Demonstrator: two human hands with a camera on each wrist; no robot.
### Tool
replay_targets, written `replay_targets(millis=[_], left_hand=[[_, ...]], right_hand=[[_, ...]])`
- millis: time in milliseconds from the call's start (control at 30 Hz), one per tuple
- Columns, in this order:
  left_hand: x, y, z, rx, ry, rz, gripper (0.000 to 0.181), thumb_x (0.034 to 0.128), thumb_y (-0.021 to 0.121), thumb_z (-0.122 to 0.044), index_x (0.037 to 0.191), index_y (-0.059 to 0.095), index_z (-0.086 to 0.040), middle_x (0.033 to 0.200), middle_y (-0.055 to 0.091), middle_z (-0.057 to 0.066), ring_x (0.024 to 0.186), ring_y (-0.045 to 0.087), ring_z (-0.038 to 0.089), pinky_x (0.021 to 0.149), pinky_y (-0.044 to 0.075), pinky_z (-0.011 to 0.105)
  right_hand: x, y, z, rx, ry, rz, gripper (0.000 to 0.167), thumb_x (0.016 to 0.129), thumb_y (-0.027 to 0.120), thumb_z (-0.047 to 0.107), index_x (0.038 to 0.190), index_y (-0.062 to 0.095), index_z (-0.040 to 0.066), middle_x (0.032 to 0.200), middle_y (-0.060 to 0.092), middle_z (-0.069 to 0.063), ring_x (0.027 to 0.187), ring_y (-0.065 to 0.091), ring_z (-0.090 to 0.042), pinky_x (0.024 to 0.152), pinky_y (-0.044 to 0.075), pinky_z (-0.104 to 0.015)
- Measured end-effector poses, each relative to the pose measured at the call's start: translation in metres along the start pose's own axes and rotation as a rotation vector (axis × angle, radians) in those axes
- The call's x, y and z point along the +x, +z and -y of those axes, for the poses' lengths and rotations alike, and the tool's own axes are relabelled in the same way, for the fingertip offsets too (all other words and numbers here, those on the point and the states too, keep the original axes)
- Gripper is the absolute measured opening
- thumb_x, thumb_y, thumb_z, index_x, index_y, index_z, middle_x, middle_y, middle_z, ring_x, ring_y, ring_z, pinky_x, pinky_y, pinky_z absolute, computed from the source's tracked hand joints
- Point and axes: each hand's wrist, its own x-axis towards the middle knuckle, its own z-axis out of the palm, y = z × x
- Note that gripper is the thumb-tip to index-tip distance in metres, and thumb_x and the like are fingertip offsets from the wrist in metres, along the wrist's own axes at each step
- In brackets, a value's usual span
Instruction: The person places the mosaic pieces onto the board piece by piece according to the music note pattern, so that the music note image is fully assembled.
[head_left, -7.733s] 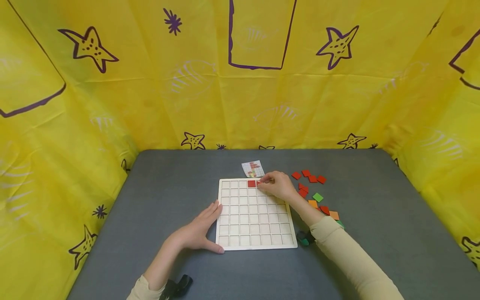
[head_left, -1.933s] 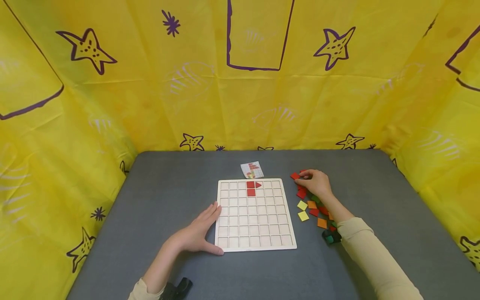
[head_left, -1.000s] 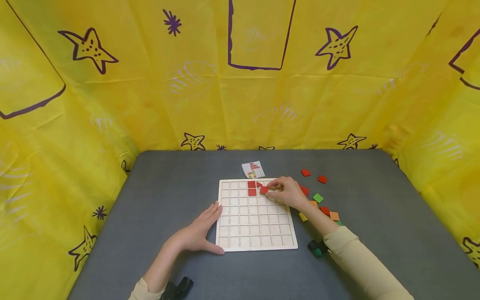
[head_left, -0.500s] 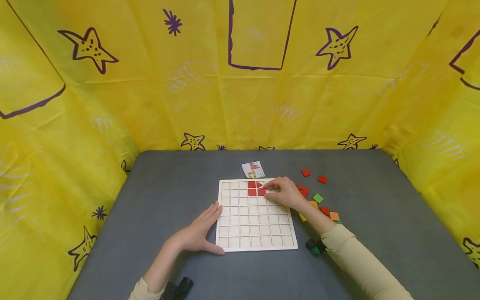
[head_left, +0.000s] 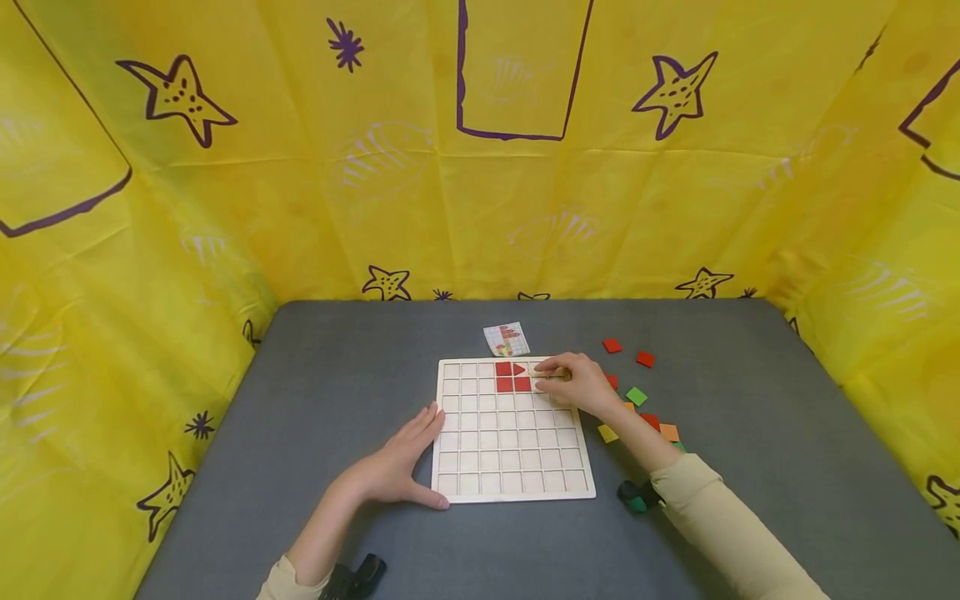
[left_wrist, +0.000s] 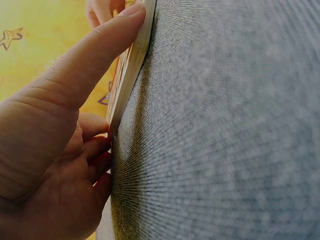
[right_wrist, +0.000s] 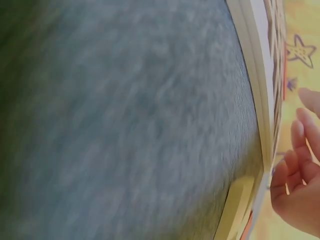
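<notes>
Grid board [head_left: 487, 437] lies flat on the table [head_left: 360, 350], four red pieces [head_left: 522, 384] in its two far rows. The left hand [head_left: 401, 462] rests along its left side, fingers extended, thumb at the near edge; the right hand [head_left: 581, 383] hovers over it, thumb and fingertips parted, seemingly holding nothing. Filling squares looks like the step in hand; next calls, I'd judge, for checking the printed card [head_left: 507, 339] and picking another from the loose tiles [head_left: 636, 395].

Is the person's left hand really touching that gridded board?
Touching. The left wrist view shows it: the left hand has its thumb tip against the edge of the gridded board, with no gap between.
</notes>
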Motion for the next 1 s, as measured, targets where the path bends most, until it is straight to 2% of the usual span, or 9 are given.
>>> replay_targets(millis=[133, 233, 333, 500, 667, 767, 1000], left_hand=[[-0.001, -0.001, -0.001, -0.004, -0.006, 0.003, 0.121, 0.0689, 0.084, -0.052, 0.154, 0.016, 0.001, 0.161, 0.007, 0.019, 0.148, 0.005, 0.036, 0.112, 0.016, 0.058], [-0.001, -0.001, -0.002, -0.008, -0.003, 0.000, 0.121, 0.0690, 0.085, -0.050, 0.154, 0.016, 0.002, 0.161, 0.007, 0.020, 0.148, 0.005, 0.036, 0.112, 0.016, 0.058], [-0.002, -0.002, -0.004, -0.016, 0.011, -0.006, 0.120, 0.0690, 0.086, -0.048, 0.153, 0.017, 0.004, 0.160, 0.008, 0.022, 0.147, 0.006, 0.038, 0.111, 0.017, 0.060], [-0.001, -0.002, -0.004, -0.015, 0.022, -0.008, 0.120, 0.0693, 0.086, -0.048, 0.153, 0.017, 0.005, 0.160, 0.008, 0.024, 0.147, 0.006, 0.040, 0.110, 0.017, 0.062], [-0.001, -0.001, -0.003, -0.007, 0.011, -0.004, 0.121, 0.0692, 0.085, -0.049, 0.153, 0.017, 0.003, 0.161, 0.007, 0.021, 0.147, 0.005, 0.038, 0.111, 0.017, 0.060], [-0.001, -0.001, -0.002, -0.006, 0.011, -0.005, 0.121, 0.0690, 0.085, -0.049, 0.153, 0.017, 0.003, 0.161, 0.007, 0.021, 0.147, 0.006, 0.038, 0.111, 0.017, 0.061], [0.000, -0.002, -0.002, -0.011, 0.010, -0.003, 0.121, 0.0690, 0.085, -0.050, 0.154, 0.017, 0.003, 0.161, 0.007, 0.021, 0.147, 0.005, 0.037, 0.111, 0.017, 0.060]], right_hand=[[-0.006, -0.013, -0.008, 0.072, 0.070, -0.033, 0.029, 0.083, 0.079, 0.028, 0.108, 0.075, 0.013, 0.089, 0.063, -0.002, 0.082, 0.048, -0.022, 0.067, 0.038, -0.033], [-0.012, -0.024, -0.015, 0.123, 0.124, -0.048, 0.032, 0.085, 0.077, 0.029, 0.112, 0.073, 0.012, 0.097, 0.065, -0.004, 0.082, 0.053, -0.023, 0.067, 0.042, -0.032], [-0.018, -0.037, -0.024, 0.127, 0.168, -0.069, 0.033, 0.087, 0.075, 0.031, 0.114, 0.071, 0.012, 0.105, 0.067, -0.006, 0.086, 0.057, -0.024, 0.067, 0.046, -0.031], [-0.027, -0.053, -0.038, -0.019, 0.129, -0.116, 0.030, 0.086, 0.077, 0.025, 0.111, 0.072, 0.009, 0.110, 0.068, -0.012, 0.094, 0.064, -0.028, 0.075, 0.050, -0.037], [-0.032, -0.062, -0.048, -0.136, 0.077, -0.138, 0.029, 0.083, 0.078, 0.019, 0.107, 0.073, 0.004, 0.108, 0.070, -0.016, 0.099, 0.061, -0.034, 0.087, 0.046, -0.049], [-0.032, -0.064, -0.052, -0.167, 0.086, -0.130, 0.031, 0.083, 0.078, 0.019, 0.108, 0.073, 0.002, 0.107, 0.070, -0.017, 0.102, 0.059, -0.037, 0.089, 0.044, -0.051], [-0.030, -0.063, -0.052, -0.179, 0.132, -0.126, 0.034, 0.083, 0.079, 0.025, 0.107, 0.073, 0.002, 0.103, 0.070, -0.015, 0.095, 0.061, -0.033, 0.085, 0.047, -0.048]])
